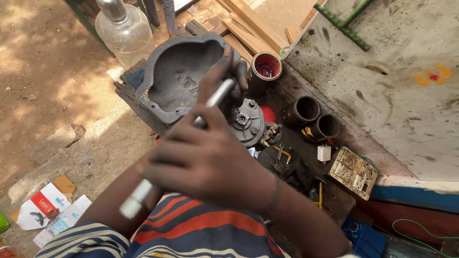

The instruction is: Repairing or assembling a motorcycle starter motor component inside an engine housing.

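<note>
Metal rod (178,143) in right hand (210,162), red-filled tin (266,67) beside casing (184,76)

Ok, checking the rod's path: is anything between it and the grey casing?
Only the left hand: it wraps the rod at its upper end, right by the casing rim. The right hand grips lower down. Nothing else shows between.

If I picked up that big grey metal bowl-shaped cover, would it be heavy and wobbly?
Probably heavy: the grey metal cover looks like thick cast metal with a chunky rim. It would likely stay stiff, not bend. Its lumpy, uneven shape might rock when pushed, and the grimy surface may feel slippery. The left hand grips its edge beside the silver rod.
</note>
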